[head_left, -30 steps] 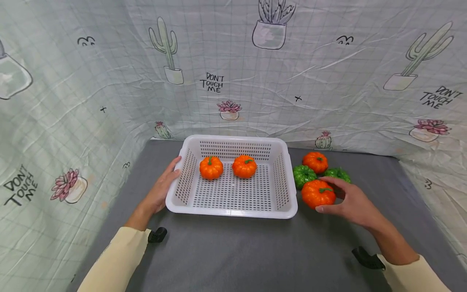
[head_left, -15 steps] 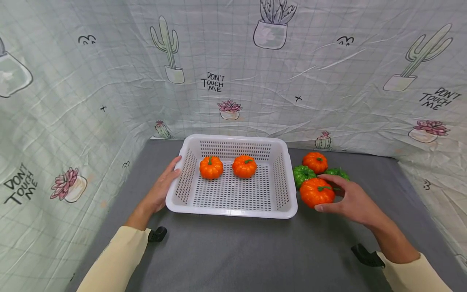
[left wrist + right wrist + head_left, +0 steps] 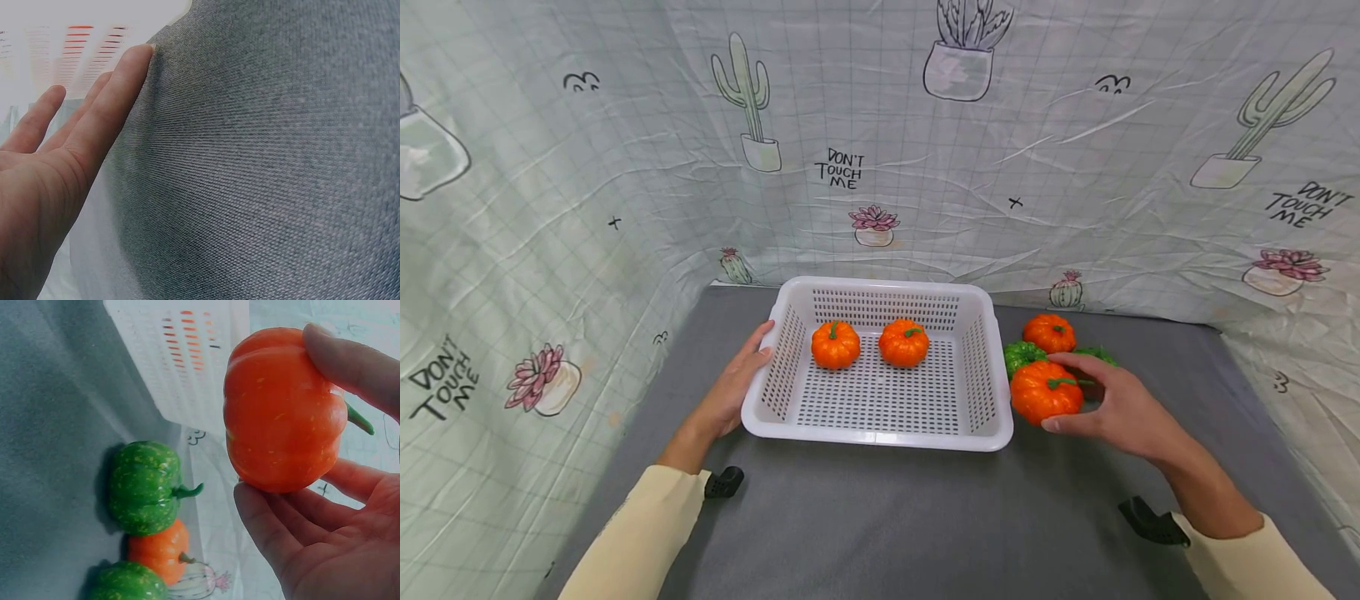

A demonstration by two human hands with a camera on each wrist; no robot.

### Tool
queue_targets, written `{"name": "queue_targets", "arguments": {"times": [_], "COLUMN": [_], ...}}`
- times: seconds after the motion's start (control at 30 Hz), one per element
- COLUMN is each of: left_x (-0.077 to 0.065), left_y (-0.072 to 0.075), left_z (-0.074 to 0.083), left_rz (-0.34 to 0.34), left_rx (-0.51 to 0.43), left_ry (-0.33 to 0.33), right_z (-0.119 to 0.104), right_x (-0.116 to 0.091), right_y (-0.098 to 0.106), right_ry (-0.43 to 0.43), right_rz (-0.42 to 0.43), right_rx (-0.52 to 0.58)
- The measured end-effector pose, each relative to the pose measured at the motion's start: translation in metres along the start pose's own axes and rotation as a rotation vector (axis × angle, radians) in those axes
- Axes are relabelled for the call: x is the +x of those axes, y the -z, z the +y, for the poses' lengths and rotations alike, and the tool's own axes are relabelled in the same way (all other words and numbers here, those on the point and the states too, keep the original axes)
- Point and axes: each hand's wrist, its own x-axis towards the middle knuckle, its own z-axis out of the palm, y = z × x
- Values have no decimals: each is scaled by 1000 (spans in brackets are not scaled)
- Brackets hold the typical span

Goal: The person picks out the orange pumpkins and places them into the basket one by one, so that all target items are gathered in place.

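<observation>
My right hand point(image 3: 1116, 412) pinches an orange pumpkin point(image 3: 1047, 392) between thumb and fingers, just right of the white basket; in the right wrist view this pumpkin point(image 3: 284, 409) is held up off the table. Straight fingers of my left hand point(image 3: 730, 390) touch the left wall of the white basket point(image 3: 876, 437). Inside the basket sit two orange pumpkins, one at left point(image 3: 835, 345) and one near the middle point(image 3: 903, 342). Behind the held pumpkin lie a green pumpkin point(image 3: 1022, 354), another orange pumpkin point(image 3: 1049, 332) and a second green one point(image 3: 1097, 354), partly hidden by my hand.
A dark grey cloth point(image 3: 880, 517) covers the table. Behind and to the left hangs a pale curtain point(image 3: 895, 125) printed with cactus drawings, which reaches down to the table's back edge. Each sleeve carries a black strap piece.
My right hand has brought the orange pumpkin slightly left and up, closer to the basket's right side, covering more of the green pumpkin. My left hand has stayed at the basket.
</observation>
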Motion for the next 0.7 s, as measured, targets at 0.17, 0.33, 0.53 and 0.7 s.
{"name": "queue_targets", "arguments": {"times": [0.17,0.33,0.53,0.7], "left_x": [0,1,0,0], "left_y": [0,0,0,1], "left_z": [0,0,0,-1], "left_rz": [3,8,12,9], "left_rx": [13,15,24,24], "left_ry": [5,11,5,8], "right_z": [-5,-11,-20,-28], "right_x": [2,4,8,14], "right_y": [-2,-5,-8,-13], "right_ry": [-14,0,48,74], "right_rz": [-8,-5,-23,-48], "right_rx": [-4,-6,34,48]}}
